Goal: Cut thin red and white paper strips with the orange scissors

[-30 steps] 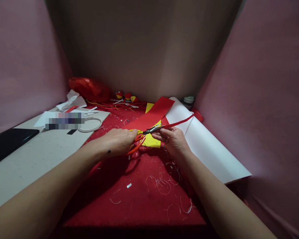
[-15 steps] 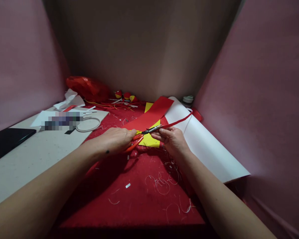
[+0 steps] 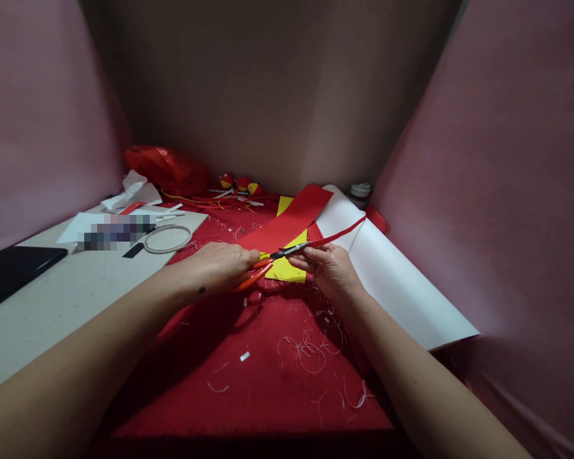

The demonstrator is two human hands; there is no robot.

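My left hand [image 3: 227, 264] is closed round the orange and yellow handles of a pair of scissors [image 3: 281, 253]. Their dark blades point right and lie along a narrow red strip [image 3: 342, 234]. My right hand [image 3: 332, 268] pinches this strip between thumb and fingers near the blade tips, and its free end rises to the right. Below and behind the blades lie a wide red sheet [image 3: 287, 223] and a yellow sheet [image 3: 287, 272]. Whether the blades are fully closed is hard to make out.
A white sheet [image 3: 397, 287] slants along the right. On the left a pale board [image 3: 100, 306] bears a black flat device [image 3: 23, 271] and a coiled grey cable [image 3: 167, 248]. Thread scraps [image 3: 310, 354] litter the red cloth [image 3: 268, 395]. Behind are a red plastic bag [image 3: 167, 169] and small red-yellow balls [image 3: 242, 184].
The strip's free end has dropped slightly and shifted left, and its pale loop at the end no longer shows. Both hands keep nearly the same place and hold.
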